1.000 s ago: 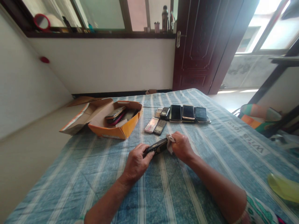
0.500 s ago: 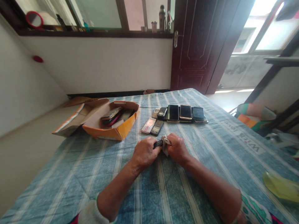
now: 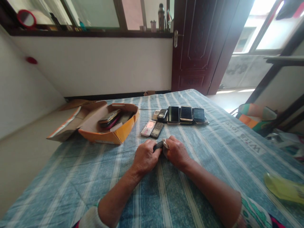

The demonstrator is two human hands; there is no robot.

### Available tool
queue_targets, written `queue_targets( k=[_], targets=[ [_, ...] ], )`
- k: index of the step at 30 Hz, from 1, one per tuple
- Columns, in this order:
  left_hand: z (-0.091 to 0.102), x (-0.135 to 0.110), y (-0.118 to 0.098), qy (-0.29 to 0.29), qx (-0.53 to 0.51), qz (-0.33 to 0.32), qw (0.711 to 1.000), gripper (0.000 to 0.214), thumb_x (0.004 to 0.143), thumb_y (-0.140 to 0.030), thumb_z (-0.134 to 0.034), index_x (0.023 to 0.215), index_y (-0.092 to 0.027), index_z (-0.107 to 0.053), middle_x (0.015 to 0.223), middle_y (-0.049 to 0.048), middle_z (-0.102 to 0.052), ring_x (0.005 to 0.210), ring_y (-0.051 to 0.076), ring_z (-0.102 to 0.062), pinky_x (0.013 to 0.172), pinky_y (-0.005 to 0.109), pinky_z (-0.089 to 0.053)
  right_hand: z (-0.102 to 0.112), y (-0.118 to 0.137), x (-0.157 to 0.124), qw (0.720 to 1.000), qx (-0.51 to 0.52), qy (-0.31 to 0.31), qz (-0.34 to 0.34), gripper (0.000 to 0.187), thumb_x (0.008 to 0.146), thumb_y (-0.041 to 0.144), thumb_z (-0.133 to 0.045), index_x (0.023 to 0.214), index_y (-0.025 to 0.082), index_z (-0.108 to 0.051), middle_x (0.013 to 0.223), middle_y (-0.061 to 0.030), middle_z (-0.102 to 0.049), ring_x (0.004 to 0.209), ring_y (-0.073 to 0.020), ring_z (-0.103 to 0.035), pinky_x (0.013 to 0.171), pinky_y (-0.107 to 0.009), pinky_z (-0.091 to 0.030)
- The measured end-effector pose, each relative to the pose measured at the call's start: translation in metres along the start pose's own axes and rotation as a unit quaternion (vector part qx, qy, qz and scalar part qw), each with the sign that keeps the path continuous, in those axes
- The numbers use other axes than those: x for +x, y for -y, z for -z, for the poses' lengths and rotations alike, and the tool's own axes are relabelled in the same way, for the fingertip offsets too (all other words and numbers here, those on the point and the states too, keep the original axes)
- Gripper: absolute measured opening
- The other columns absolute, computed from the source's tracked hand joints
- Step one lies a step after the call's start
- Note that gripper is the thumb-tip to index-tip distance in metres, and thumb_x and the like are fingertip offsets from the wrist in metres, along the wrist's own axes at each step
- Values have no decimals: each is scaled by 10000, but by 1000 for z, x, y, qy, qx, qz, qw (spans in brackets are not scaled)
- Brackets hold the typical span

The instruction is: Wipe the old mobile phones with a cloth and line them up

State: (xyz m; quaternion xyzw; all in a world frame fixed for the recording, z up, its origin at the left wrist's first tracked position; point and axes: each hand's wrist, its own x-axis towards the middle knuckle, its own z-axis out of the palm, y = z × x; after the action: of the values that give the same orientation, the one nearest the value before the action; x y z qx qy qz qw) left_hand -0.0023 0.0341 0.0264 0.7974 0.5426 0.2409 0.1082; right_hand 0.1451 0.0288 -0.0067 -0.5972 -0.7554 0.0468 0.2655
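Note:
My left hand (image 3: 145, 156) is closed round a dark mobile phone (image 3: 158, 145), of which only a short end shows between my hands. My right hand (image 3: 175, 152) is closed on a small white cloth (image 3: 165, 144) pressed against that phone. Both hands rest over the blue striped sheet (image 3: 213, 148). Just beyond them lie a pink keypad phone (image 3: 148, 128) and a dark keypad phone (image 3: 157, 129). Further back, several phones (image 3: 180, 114) lie side by side in a row.
An open orange cardboard box (image 3: 111, 136) with several phones inside sits at the left, its lid (image 3: 64, 126) folded out. A green object (image 3: 283, 188) lies at the right edge. A dark door (image 3: 201, 47) and a window sill with small items stand behind.
My hands have come closer together, so the phone is now mostly covered; a second ago most of its length showed. The right hand with the cloth slid left along it.

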Motion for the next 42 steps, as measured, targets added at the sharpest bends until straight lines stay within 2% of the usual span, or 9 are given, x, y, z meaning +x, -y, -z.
queue_targets(
  k=[6,12,15,23,27,31,34,36,42],
  targets=[
    [3,-1,2,-39,-52,7,998,77,773,-237,-612,764,-172,-652,745,24,-645,706,164,-605,651,266,-446,5,-3,1,999,-32,11,5,140,851,105,-513,803,182,-621,852,-25,-599,619,-114,-500,559,-251,-290],
    [0,-1,1,-50,-102,12,993,115,776,-268,-615,772,-166,-666,745,24,-652,715,164,-610,659,262,-452,16,7,3,996,3,-68,51,152,905,151,-477,844,165,-615,841,-34,-581,694,-127,-519,615,-232,-333],
    [1,-2,0,-75,-132,10,988,133,779,-275,-606,771,-156,-665,754,29,-653,719,164,-612,672,264,-459,16,9,3,995,4,-77,65,152,903,148,-469,882,158,-620,844,-37,-583,677,-127,-508,620,-231,-337],
    [2,-1,3,-95,-151,14,984,165,795,-289,-582,777,-148,-666,752,33,-653,716,175,-608,685,287,-466,9,-7,8,993,111,-47,-6,199,779,88,-477,620,170,-564,694,-6,-537,594,-105,-455,547,-226,-287],
    [1,-1,5,-91,-166,15,982,174,801,-300,-582,817,-147,-662,778,34,-656,736,173,-608,699,287,-469,10,-8,12,959,266,-55,-83,188,705,114,-461,531,175,-498,587,23,-504,559,-98,-436,519,-215,-282],
    [2,-1,5,-100,-177,-5,979,151,797,-285,-593,828,-148,-649,799,33,-653,752,169,-607,712,281,-472,13,-3,14,889,436,-33,-134,94,619,147,-463,545,176,-512,520,57,-434,512,-91,-378,475,-212,-275],
    [5,0,4,-106,-190,-30,976,136,799,-271,-598,841,-151,-644,822,35,-652,774,169,-609,734,281,-475,17,2,13,849,506,-28,-149,76,609,158,-480,596,169,-554,516,66,-419,495,-88,-353,453,-212,-272],
    [8,0,2,-113,-197,-53,972,131,799,-260,-604,862,-153,-643,847,37,-656,799,170,-611,754,280,-476,21,4,14,853,501,-56,-132,89,629,158,-486,624,165,-575,546,55,-458,520,-93,-381,474,-213,-301],
    [14,1,-4,-141,-186,-103,967,102,780,-195,-613,868,-151,-639,838,41,-645,797,170,-599,760,279,-478,33,7,13,920,353,-171,9,156,719,107,-483,614,172,-576,636,20,-513,587,-104,-451,539,-220,-352]
  ],
)
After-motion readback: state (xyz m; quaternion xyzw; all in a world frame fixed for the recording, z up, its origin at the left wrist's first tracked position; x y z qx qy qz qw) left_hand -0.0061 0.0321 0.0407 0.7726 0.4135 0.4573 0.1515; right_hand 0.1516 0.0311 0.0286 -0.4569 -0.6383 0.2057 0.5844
